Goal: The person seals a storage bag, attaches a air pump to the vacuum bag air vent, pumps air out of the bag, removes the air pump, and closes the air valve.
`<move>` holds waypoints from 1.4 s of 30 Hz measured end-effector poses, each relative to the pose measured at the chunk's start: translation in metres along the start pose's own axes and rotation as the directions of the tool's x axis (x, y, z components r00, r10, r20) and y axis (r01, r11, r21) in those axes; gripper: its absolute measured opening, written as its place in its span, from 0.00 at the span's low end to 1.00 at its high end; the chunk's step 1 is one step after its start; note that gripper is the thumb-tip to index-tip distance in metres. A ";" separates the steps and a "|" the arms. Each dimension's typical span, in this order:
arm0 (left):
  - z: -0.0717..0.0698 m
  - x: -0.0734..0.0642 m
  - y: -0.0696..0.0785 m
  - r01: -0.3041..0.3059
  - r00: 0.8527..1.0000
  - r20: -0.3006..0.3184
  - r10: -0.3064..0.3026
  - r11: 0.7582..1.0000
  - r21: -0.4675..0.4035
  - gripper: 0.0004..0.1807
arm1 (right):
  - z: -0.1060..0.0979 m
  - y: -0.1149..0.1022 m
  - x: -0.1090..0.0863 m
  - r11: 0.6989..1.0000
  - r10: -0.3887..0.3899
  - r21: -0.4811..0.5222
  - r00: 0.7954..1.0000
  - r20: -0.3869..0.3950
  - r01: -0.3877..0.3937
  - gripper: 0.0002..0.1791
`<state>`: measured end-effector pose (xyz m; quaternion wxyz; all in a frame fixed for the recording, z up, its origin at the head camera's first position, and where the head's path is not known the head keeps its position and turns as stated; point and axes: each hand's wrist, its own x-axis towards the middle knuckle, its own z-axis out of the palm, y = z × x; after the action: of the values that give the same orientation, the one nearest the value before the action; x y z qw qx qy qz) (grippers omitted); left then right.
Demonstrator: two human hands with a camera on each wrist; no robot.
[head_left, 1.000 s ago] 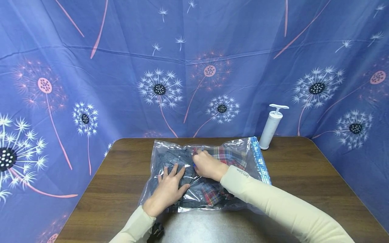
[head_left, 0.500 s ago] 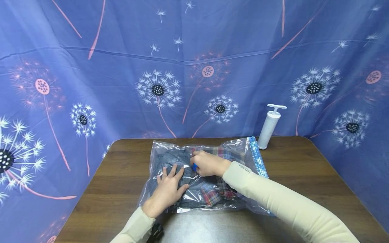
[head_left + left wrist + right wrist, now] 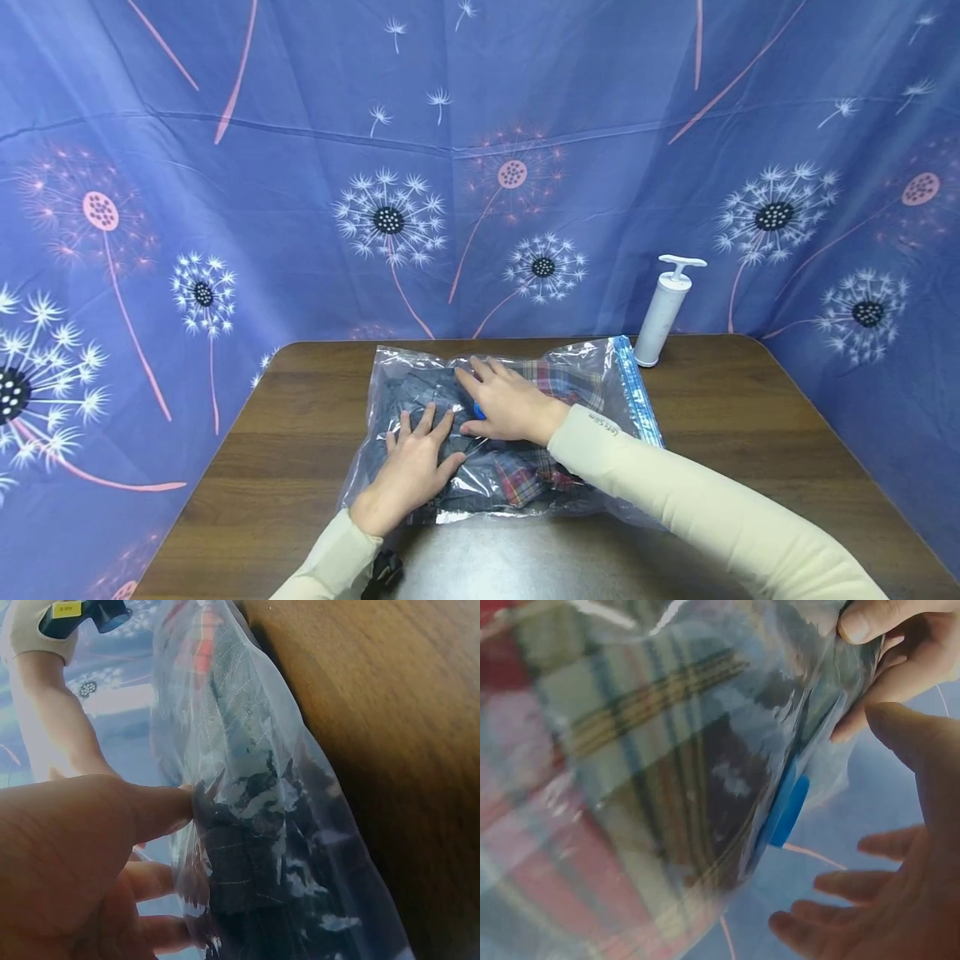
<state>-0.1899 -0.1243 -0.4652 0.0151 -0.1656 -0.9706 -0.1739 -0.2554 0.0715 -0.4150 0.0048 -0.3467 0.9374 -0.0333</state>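
Note:
A clear plastic vacuum bag (image 3: pixel 600 358) lies flat on the table, with a blue zip strip (image 3: pixel 639 392) along its right end. Inside it are a dark garment (image 3: pixel 420 385) on the left and a plaid garment (image 3: pixel 517 483) on the right. My left hand (image 3: pixel 411 473) rests spread on the bag's left half. Over the middle, my right hand (image 3: pixel 513 408) has its fingers spread beside a round blue valve cap (image 3: pixel 789 811), which it partly hides in the head view. The right wrist view shows those fingers apart from the cap.
A white hand pump (image 3: pixel 663 318) with a T-handle stands at the back right, just past the zip strip. Bare wooden tabletop (image 3: pixel 255 467) surrounds the bag. Behind hangs a blue dandelion-print cloth (image 3: pixel 300 208). Something small and black (image 3: pixel 386 571) shows near the left wrist.
My right hand's fingers were curled at the blue valve cap; now they have uncurled and spread. The left hand has stayed in place on the bag.

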 end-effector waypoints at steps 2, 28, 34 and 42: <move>0.000 0.000 0.000 0.002 1.000 -0.001 -0.002 1.000 -0.006 0.36 | 0.001 -0.003 0.002 0.999 0.044 0.001 0.999 0.004 -0.044 0.51; 0.000 0.000 0.000 0.029 1.000 0.002 -0.029 0.999 -0.037 0.36 | 0.008 -0.007 0.017 0.982 0.144 0.139 0.984 -0.106 -0.129 0.03; 0.000 0.002 0.002 0.042 0.999 -0.002 -0.042 0.999 -0.029 0.36 | 0.005 -0.005 0.017 0.981 0.140 0.146 0.987 -0.083 -0.127 0.04; 0.000 0.005 0.007 0.068 0.998 -0.017 -0.068 0.998 0.002 0.36 | 0.003 -0.002 0.018 0.988 0.075 0.135 0.996 -0.044 -0.069 0.02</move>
<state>-0.1922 -0.1164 -0.4628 0.0176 -0.1312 -0.9757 -0.1746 -0.2680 0.0581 -0.4180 0.0061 -0.3106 0.9448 -0.1043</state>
